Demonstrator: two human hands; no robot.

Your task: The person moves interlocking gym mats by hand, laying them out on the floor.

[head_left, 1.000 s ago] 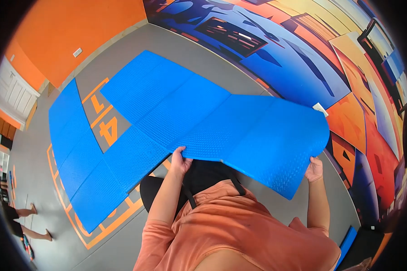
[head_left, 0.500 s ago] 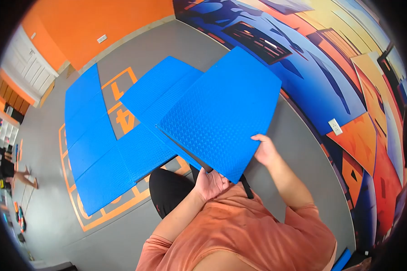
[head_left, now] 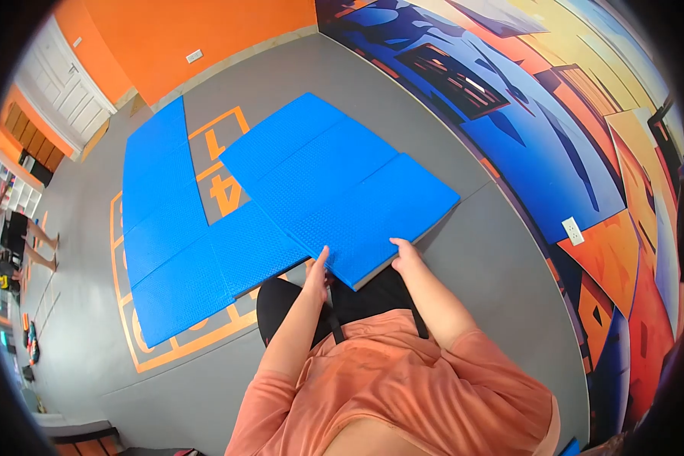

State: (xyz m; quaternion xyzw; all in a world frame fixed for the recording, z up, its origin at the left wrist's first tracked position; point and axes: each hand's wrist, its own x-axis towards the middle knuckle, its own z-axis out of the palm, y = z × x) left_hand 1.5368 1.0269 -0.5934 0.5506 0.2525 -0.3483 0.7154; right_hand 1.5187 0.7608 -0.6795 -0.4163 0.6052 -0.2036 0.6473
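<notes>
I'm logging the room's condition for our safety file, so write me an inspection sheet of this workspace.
Surface: grey floor with orange markings; no spill seen.
Job's things: blue mats laid out in panels; the near panel looks raised.
Clutter: small items on the floor at far left, too small to name.
Left hand: at the near panel's edge; grip unclear.
Right hand: on the near panel's edge, beside its near corner.
Cables: nothing seen.
Surroundings: white door, orange wall, mural with an outlet; another person at far left.
</notes>
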